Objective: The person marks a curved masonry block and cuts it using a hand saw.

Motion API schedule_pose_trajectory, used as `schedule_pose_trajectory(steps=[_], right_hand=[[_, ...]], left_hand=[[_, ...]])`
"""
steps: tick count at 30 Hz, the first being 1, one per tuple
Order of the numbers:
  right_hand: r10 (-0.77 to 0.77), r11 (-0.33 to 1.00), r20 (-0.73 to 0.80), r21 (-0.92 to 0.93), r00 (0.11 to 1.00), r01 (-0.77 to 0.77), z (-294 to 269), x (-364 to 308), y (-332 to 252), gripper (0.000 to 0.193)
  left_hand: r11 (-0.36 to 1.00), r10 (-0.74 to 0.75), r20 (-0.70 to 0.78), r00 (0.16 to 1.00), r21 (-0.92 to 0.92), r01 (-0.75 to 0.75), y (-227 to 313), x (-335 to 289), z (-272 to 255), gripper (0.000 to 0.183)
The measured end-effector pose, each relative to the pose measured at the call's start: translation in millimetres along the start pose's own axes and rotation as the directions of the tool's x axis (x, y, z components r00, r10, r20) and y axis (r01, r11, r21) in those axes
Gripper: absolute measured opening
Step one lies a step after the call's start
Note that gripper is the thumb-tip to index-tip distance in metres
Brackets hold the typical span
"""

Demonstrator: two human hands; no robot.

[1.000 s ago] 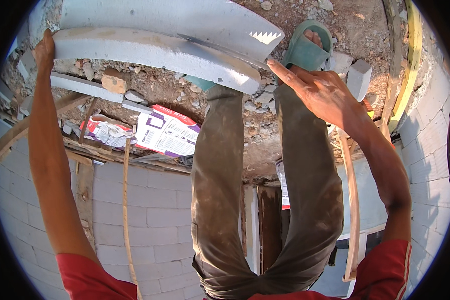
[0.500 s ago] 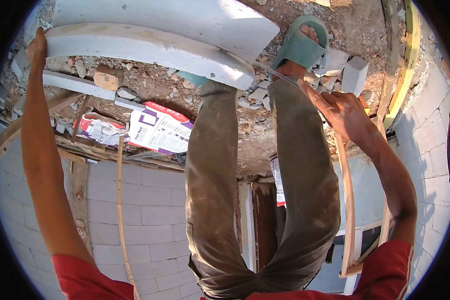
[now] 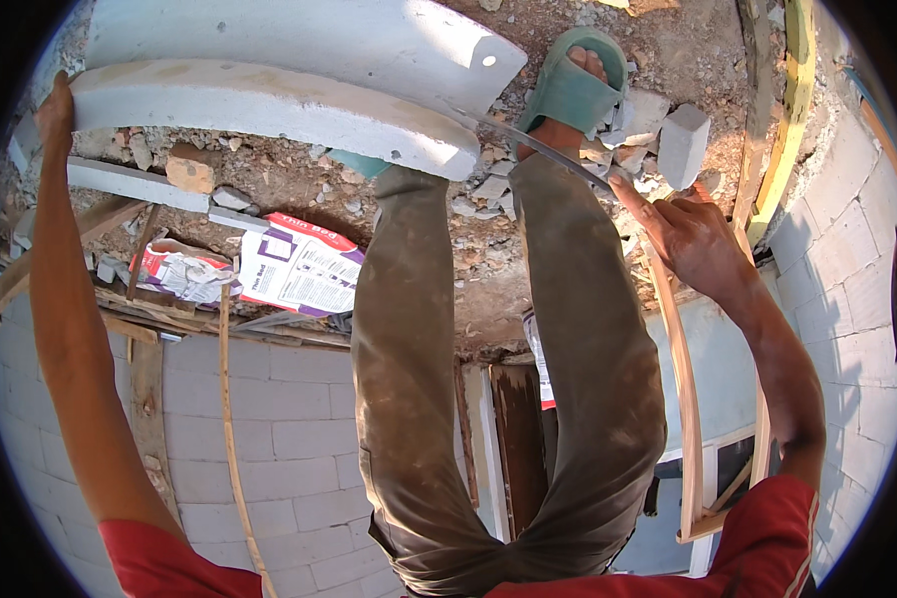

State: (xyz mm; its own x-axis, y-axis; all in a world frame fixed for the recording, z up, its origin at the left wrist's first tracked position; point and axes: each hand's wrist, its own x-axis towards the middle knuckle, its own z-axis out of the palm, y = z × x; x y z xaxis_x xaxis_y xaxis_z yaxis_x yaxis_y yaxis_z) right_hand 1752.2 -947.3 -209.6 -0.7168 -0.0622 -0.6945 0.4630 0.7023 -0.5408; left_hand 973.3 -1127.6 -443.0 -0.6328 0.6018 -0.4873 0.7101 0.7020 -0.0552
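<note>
A long pale grey block (image 3: 269,105) lies lengthwise across the top of the view, on or beside a wider pale slab (image 3: 299,45). My left hand (image 3: 56,108) is closed around the block's far left end, its fingertips partly hidden. Near the right end, a long thin metal blade, seen edge-on and looking like a hand saw (image 3: 548,151), slants over the block's top. My right hand (image 3: 690,231) grips its near end, with the index finger stretched along it; the handle is hidden in the palm. The blade's far tip rests at the block's upper edge.
My foot in a green sandal (image 3: 578,85) stands right of the slab, among broken block pieces (image 3: 684,145). Torn printed bags (image 3: 304,267) and a brick chunk (image 3: 189,169) lie at left. A wooden frame (image 3: 680,389) and yellowish timber (image 3: 795,130) stand at right, near a block wall (image 3: 837,259).
My right hand has drawn the saw back to the right, away from the block. My left hand keeps its hold on the block end. The whole view has shifted slightly.
</note>
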Motion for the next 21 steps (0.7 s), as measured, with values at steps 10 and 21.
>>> schedule_pose_trajectory(steps=[10,21], right_hand=[[-0.057,0.994,-0.029,-0.090,0.998,0.054,12.5,31.5,-2.0,0.086],[-0.030,0.993,0.066,-0.113,0.997,0.037,1.2,-11.1,4.1,0.082]], left_hand=[[0.987,-0.106,-0.030,0.994,-0.126,0.102,10.4,-2.8,7.6,0.069],[0.991,-0.128,-0.029,0.991,0.027,0.129,1.1,4.9,-2.6,0.072]])
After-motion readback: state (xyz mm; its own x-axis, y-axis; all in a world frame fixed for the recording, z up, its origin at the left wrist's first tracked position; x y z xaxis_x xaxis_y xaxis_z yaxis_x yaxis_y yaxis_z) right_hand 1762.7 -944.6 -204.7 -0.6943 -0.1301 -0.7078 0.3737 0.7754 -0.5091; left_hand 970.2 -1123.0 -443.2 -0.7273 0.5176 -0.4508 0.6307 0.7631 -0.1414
